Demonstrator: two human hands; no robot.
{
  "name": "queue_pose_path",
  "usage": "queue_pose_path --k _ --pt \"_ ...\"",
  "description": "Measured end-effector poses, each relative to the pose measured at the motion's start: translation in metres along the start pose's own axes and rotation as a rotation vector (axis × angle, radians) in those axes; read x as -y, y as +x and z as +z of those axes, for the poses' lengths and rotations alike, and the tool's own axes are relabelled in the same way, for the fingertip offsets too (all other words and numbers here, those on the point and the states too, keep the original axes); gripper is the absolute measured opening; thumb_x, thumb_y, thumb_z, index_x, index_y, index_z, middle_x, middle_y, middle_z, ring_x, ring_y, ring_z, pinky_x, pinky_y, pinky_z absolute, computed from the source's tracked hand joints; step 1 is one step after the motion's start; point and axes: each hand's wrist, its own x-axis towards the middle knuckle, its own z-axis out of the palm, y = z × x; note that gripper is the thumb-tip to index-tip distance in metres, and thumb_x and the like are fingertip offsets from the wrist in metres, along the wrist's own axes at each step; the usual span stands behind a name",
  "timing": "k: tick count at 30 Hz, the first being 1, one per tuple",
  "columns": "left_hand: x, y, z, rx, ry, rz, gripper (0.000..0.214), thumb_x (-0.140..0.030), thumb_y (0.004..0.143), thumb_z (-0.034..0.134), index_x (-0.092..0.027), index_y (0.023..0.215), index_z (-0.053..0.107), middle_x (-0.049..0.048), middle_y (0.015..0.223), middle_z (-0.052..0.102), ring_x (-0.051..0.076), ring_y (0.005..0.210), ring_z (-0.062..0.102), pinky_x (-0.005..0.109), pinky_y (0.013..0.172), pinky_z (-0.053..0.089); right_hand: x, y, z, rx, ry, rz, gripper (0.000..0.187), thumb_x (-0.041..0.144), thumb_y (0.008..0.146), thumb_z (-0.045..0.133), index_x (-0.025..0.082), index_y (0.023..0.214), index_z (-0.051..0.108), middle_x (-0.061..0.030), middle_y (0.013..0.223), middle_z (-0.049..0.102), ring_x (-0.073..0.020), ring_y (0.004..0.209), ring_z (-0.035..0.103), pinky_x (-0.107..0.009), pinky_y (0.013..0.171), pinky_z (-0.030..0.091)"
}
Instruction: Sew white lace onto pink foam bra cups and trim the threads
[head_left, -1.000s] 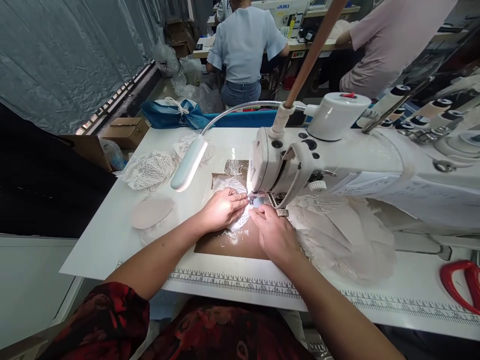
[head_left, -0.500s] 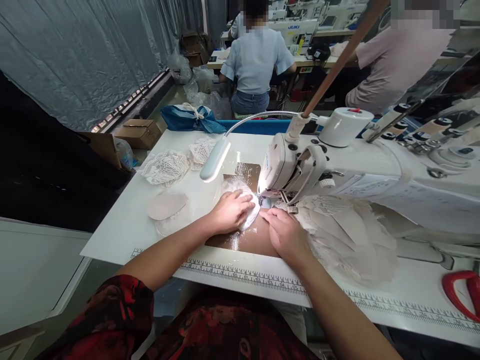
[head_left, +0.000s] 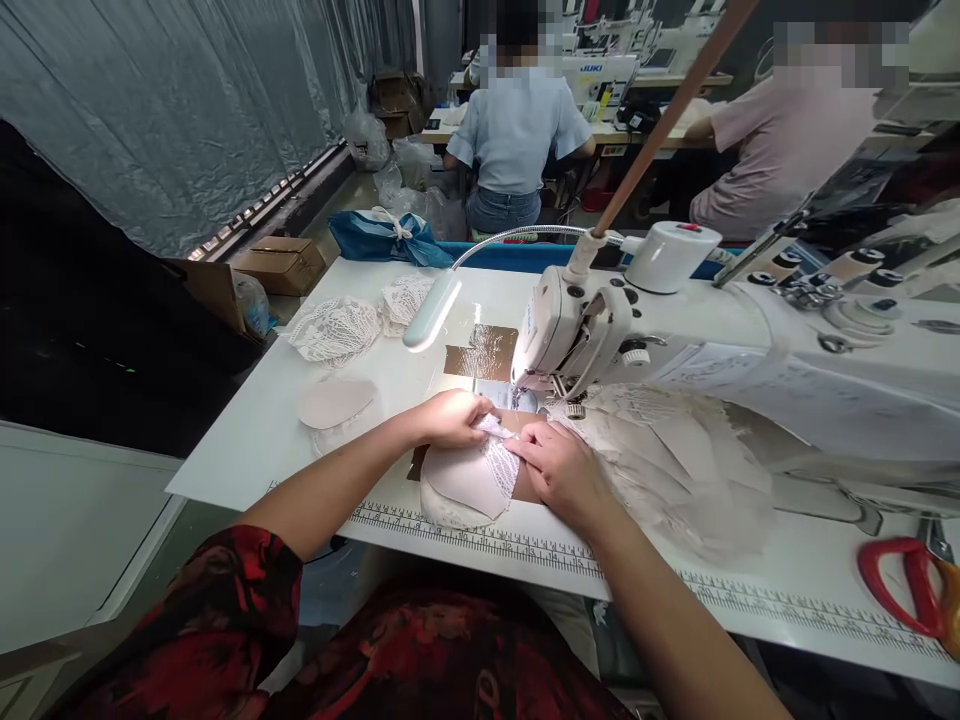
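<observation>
A pale lace bra cup [head_left: 469, 482] lies between my hands, just in front of the sewing machine [head_left: 592, 320]. My left hand [head_left: 456, 418] is closed on its upper edge, where white lace bunches up. From the other side my right hand [head_left: 559, 462] pinches the same edge with thumb and forefinger. The cup's smooth lining faces up, and its lower rim reaches over the printed ruler [head_left: 480, 540]. Behind the hands, the presser foot and needle area [head_left: 523, 400] shows no fabric under it.
Left on the table lie lace pieces [head_left: 335, 332] and a beige cup piece [head_left: 337, 402]. A pile of lace and lining [head_left: 675, 460] sits under the machine arm. Red-handled scissors [head_left: 904, 585] rest at right. A lamp [head_left: 433, 312] hangs over the table. Two people sit ahead.
The lace cup has come away from the needle toward me and now lies lower, lining side up. My left hand went from lying flat on it to gripping its edge.
</observation>
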Motion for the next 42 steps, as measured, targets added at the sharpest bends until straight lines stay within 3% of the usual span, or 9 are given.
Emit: queue_pose_path --k 3,8,14,19,22,28,34,38,42 --pt "-0.004 0.004 -0.002 0.137 -0.259 0.062 0.023 -0.031 0.071 0.068 -0.014 0.065 0.055 -0.0040 0.060 0.048 0.008 0.054 0.043 0.021 0.050 0.033 -0.001 0.000 -0.002 0.017 -0.008 0.006 0.025 0.016 0.090 0.049 0.021 0.094 0.073 -0.0045 0.081 0.059 -0.0165 0.078 0.046 -0.028 0.070 0.034" --pt "0.000 0.004 -0.002 0.215 -0.758 0.136 0.046 -0.037 0.067 0.077 -0.016 0.057 0.037 -0.0061 0.057 0.042 0.005 0.053 0.040 0.018 0.050 0.031 -0.005 0.000 -0.003 0.037 0.016 0.006 0.025 0.010 0.086 0.051 0.021 0.091 0.073 -0.0046 0.081 0.059 -0.0166 0.079 0.047 -0.028 0.072 0.035" --pt "0.011 0.002 -0.004 0.063 -0.966 0.023 0.049 -0.022 0.060 0.083 -0.012 0.099 0.056 -0.0038 0.068 0.056 0.008 0.061 0.052 0.021 0.060 0.041 -0.006 -0.001 -0.004 0.053 0.069 0.021 0.027 0.011 0.084 0.051 0.022 0.094 0.073 -0.0051 0.082 0.058 -0.0175 0.081 0.047 -0.028 0.073 0.036" --pt "0.015 0.000 -0.006 0.068 -0.842 0.016 0.059 -0.008 0.056 0.078 -0.014 0.112 0.061 0.0090 0.110 0.062 0.017 0.092 0.060 0.025 0.074 0.047 -0.006 -0.001 -0.004 0.071 0.092 0.026 0.028 0.010 0.083 0.051 0.022 0.096 0.073 -0.0048 0.081 0.057 -0.0179 0.081 0.047 -0.028 0.072 0.036" --pt "0.017 0.000 -0.006 0.001 -0.814 0.055 0.048 -0.013 0.063 0.073 -0.012 0.110 0.061 0.0102 0.104 0.064 0.019 0.089 0.062 0.029 0.075 0.049 -0.007 -0.002 -0.003 0.041 0.097 0.026 0.029 0.008 0.083 0.050 0.023 0.094 0.073 -0.0046 0.081 0.057 -0.0173 0.079 0.047 -0.028 0.071 0.036" --pt "0.010 -0.017 -0.008 -0.608 -0.114 0.073 0.031 -0.011 0.080 0.052 -0.014 0.109 0.061 0.0101 0.107 0.063 0.019 0.094 0.060 0.032 0.080 0.051 -0.007 -0.004 0.000 0.010 0.091 0.026 0.028 0.007 0.082 0.050 0.023 0.089 0.072 -0.0036 0.080 0.059 -0.0168 0.079 0.048 -0.028 0.071 0.036" --pt "-0.010 -0.021 0.023 -0.280 0.312 0.297 0.026 -0.022 0.090 0.047 -0.014 0.108 0.065 0.0122 0.117 0.064 0.024 0.106 0.058 0.040 0.093 0.049 -0.007 -0.004 0.001 -0.047 0.068 0.110 0.028 0.001 0.076 0.046 0.017 0.081 0.068 -0.0051 0.084 0.064 -0.0175 0.080 0.051 -0.028 0.071 0.039" --pt "-0.013 -0.012 0.036 -0.268 0.444 0.303 0.032 -0.022 0.091 0.045 -0.009 0.113 0.063 0.0147 0.125 0.060 0.026 0.103 0.056 0.042 0.089 0.050 -0.002 -0.001 -0.001 -0.001 -0.026 0.171 0.044 0.000 0.075 0.043 0.019 0.108 0.066 -0.0060 0.095 0.064 -0.0196 0.086 0.051 -0.029 0.070 0.037" --pt "-0.010 -0.009 0.034 -0.262 0.510 0.295 0.038 -0.021 0.089 0.046 -0.009 0.124 0.057 0.0148 0.129 0.056 0.024 0.098 0.056 0.040 0.087 0.049 0.003 0.003 -0.004 0.091 -0.122 0.210 0.041 0.004 0.080 0.044 0.024 0.108 0.066 -0.0054 0.086 0.060 -0.0199 0.080 0.047 -0.030 0.062 0.032"
